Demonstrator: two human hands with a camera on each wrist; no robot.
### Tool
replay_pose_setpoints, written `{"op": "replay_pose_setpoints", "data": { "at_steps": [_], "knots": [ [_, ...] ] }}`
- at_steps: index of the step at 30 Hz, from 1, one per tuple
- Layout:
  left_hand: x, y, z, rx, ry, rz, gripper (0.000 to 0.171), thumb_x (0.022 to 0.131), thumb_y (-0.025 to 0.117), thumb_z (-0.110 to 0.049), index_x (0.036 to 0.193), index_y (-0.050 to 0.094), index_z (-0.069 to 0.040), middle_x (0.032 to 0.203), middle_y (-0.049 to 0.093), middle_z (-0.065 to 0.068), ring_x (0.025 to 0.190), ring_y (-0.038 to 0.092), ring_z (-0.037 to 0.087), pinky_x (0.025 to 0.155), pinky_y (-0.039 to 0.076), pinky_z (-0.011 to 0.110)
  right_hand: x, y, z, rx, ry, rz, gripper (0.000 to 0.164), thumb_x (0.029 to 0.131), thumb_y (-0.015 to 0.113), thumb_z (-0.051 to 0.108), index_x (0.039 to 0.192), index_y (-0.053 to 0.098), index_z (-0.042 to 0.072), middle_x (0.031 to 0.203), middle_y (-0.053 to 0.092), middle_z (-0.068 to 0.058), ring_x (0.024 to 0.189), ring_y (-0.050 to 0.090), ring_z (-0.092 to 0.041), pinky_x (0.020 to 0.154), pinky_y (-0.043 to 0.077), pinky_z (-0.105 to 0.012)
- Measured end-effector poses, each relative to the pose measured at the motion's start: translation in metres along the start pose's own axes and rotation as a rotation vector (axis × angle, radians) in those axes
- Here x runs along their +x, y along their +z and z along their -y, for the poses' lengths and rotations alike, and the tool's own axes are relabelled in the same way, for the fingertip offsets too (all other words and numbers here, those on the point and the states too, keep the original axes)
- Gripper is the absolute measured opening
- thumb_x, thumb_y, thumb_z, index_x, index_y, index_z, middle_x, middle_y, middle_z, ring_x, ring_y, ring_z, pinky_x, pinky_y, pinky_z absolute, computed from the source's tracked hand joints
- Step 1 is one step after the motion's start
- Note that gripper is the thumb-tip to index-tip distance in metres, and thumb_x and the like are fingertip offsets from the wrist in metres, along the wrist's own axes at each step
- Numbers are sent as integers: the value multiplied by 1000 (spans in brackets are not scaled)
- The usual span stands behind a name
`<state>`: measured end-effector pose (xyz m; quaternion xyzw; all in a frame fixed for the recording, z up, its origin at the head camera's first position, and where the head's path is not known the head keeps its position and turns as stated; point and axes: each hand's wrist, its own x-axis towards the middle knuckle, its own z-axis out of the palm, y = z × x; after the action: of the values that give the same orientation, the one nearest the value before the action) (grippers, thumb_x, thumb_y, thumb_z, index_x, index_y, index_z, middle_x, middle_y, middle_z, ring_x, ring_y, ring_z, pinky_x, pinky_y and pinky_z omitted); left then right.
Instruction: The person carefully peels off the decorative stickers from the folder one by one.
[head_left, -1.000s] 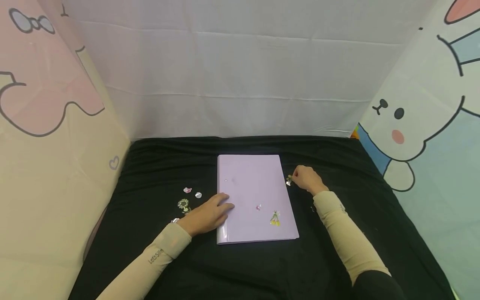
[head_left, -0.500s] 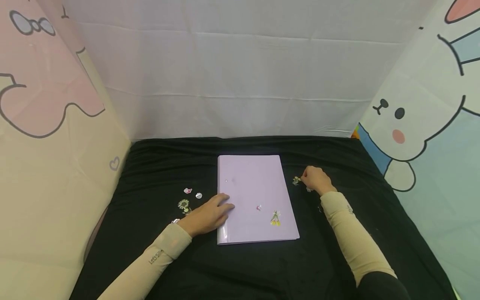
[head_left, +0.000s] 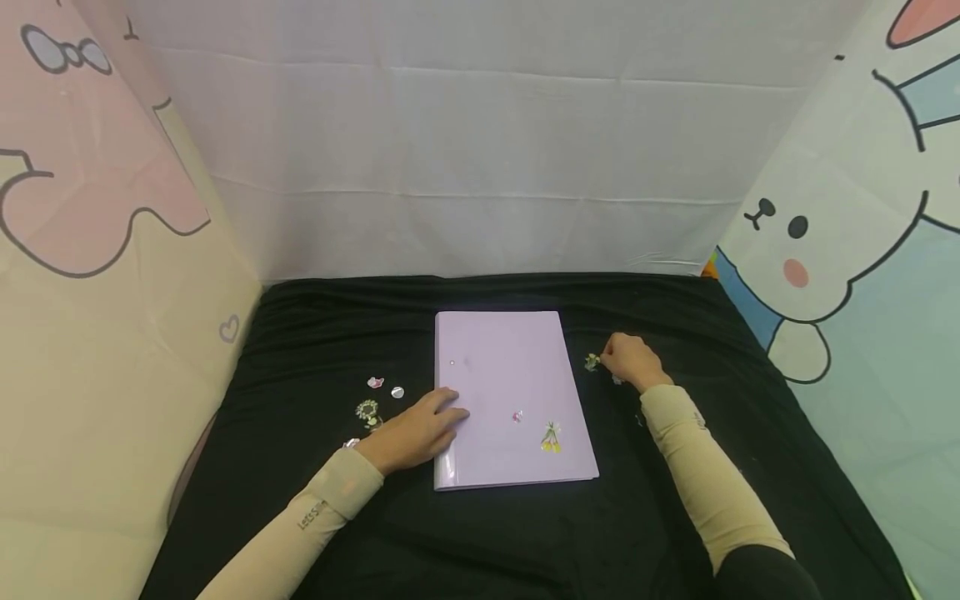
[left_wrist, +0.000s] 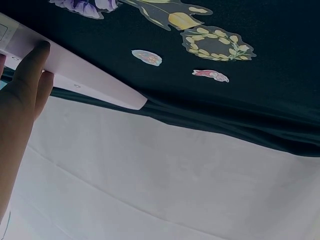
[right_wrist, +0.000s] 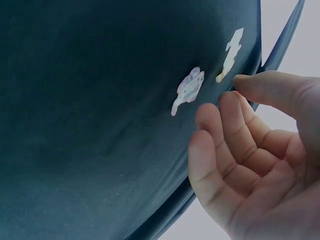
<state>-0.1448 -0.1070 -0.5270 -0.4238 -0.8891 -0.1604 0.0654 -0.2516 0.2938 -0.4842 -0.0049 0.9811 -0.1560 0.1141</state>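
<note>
My left hand (head_left: 414,431) rests on the left side of a lilac folder (head_left: 510,367), its fingers spread over the cover near the spine. Two stickers lie on that cover: a small pink one (head_left: 517,416) and a yellow flower sticker (head_left: 551,437). Just right of the folder, my right hand (head_left: 633,362) pinches at the edge of a yellow-green sticker (head_left: 592,362). In the right wrist view, thumb and index finger nearly meet beside a whitish sticker (right_wrist: 231,55), and contact there is hard to make out. A pinkish sticker (right_wrist: 190,90) lies near the fingertips.
Left of the folder, several stickers lie on the black cloth (head_left: 510,542), among them a wreath sticker (head_left: 367,409), a pink one (head_left: 375,382) and a round pale one (head_left: 397,392). A purple flower sticker (left_wrist: 85,7) shows in the left wrist view. White fabric (head_left: 480,167) hangs behind.
My right hand and the yellow-green sticker have moved a little to the right, away from the folder's edge, then stayed nearly still. The left hand has not moved.
</note>
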Motion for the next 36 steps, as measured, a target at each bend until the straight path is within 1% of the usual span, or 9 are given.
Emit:
{"op": "replay_pose_setpoints", "data": {
  "at_steps": [5,7,10,14,21,25,27,32,36],
  "knots": [
    [1,-1,-1,-3,-10,18,32,95,65,-14,127,64,-5,134,52,23,127,52,36,105,43,44,-2,5,6,7,-22,-19,20,96,59,16,101,66,-2,81,64,-11,64,60,-22,54,48,-38],
    [1,-2,-2,-5,-11,22,32,95,66,-14,126,64,-5,134,52,23,127,52,36,104,43,45,-4,7,9,9,-25,-23,20,96,60,16,102,66,-2,82,64,-10,65,60,-22,55,48,-38],
    [1,-2,-3,-6,-8,21,32,95,66,-13,126,65,-4,133,53,23,126,53,36,103,44,45,-7,9,16,6,-47,-29,21,96,61,17,105,64,-1,88,65,-11,71,60,-24,59,50,-40],
    [1,-2,-3,4,-3,12,32,94,66,-13,125,65,-4,133,53,23,125,53,36,103,44,45,-13,12,31,5,-85,-50,20,96,62,18,104,64,0,90,65,-12,74,60,-25,63,51,-42],
    [2,-2,-2,5,-4,21,32,96,65,-14,127,65,-6,134,53,22,126,53,35,105,43,43,-28,26,61,19,-149,-72,19,94,65,19,101,65,2,83,62,-7,66,58,-21,57,49,-35],
    [2,-1,-1,8,-1,20,32,96,65,-15,127,64,-7,134,53,22,125,53,34,104,43,43,-36,34,76,-5,-213,-84,18,92,66,19,98,66,3,81,61,-5,66,56,-19,56,49,-34],
    [2,-2,-2,7,-2,18,32,96,65,-15,126,65,-7,134,53,22,125,53,35,104,43,43,-40,38,84,-14,-243,-76,17,92,66,19,98,67,4,80,61,-4,66,56,-19,56,49,-34],
    [1,-2,-2,9,0,12,32,95,66,-14,126,65,-6,133,53,23,125,54,35,104,44,43,-53,50,101,-43,-298,-27,14,93,65,19,97,67,6,77,59,1,67,55,-15,57,49,-32],
    [1,-2,-2,12,-8,15,32,96,65,-15,127,65,-6,134,53,22,126,53,35,104,43,43,-61,59,109,-70,-329,-5,11,92,65,20,92,67,9,75,58,3,67,54,-13,59,48,-31]
  ]
}}
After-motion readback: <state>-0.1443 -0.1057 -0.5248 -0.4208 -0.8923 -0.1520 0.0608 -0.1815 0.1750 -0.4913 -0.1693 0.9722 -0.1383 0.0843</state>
